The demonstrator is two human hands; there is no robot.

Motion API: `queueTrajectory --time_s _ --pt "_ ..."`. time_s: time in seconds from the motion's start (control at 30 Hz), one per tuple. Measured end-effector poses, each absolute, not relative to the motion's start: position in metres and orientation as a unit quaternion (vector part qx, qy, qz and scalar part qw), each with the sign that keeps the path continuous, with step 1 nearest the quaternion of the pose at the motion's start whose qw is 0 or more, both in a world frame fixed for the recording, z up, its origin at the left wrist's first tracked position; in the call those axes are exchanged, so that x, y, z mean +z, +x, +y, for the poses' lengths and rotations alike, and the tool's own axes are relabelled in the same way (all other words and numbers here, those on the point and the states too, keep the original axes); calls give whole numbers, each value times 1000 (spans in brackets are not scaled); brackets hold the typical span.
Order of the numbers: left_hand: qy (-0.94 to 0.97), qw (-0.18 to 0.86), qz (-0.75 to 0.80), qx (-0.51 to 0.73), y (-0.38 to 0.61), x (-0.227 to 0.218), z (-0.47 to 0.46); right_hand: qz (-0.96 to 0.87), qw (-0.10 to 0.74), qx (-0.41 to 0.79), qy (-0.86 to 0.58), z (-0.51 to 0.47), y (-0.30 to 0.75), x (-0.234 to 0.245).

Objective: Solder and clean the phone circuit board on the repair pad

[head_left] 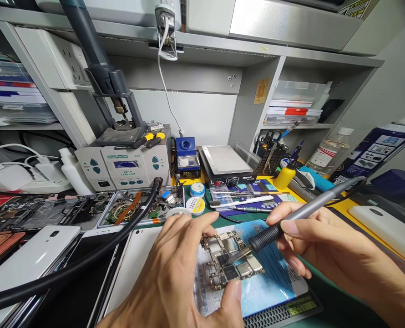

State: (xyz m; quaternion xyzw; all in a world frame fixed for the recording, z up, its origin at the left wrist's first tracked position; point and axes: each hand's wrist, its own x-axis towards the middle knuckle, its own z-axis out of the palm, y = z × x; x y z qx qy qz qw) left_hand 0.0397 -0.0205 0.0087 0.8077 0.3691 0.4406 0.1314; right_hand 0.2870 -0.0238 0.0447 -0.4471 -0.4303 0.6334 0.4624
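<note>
My left hand [178, 264] grips a small phone circuit board [219, 259] by its edges, the thumb at the near side and the fingers at the far side. The board carries dark chips and silvery shields. In my right hand [321, 237] is a soldering iron [300, 209] with a grey handle and a ribbed black grip, held like a pen. Its flat metal tip points down to the left and meets the middle of the board, though exact contact is hard to tell. Under the board lies a blue and white printed plastic packet [274, 282].
Across the left runs a thick black hose [96, 257], over several phones and a tray of boards [148, 207]. Behind stand a hot-air station [127, 166] and a heating plate [228, 164]. A brush [246, 201] lies ahead; a yellow bottle [285, 176] stands at right.
</note>
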Motion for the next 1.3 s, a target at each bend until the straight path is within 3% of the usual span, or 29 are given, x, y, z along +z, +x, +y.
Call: queueTrajectory --time_s 1.3 --pt "803 141 367 448 40 6 -19 -423 465 638 -445 -26 288 46"
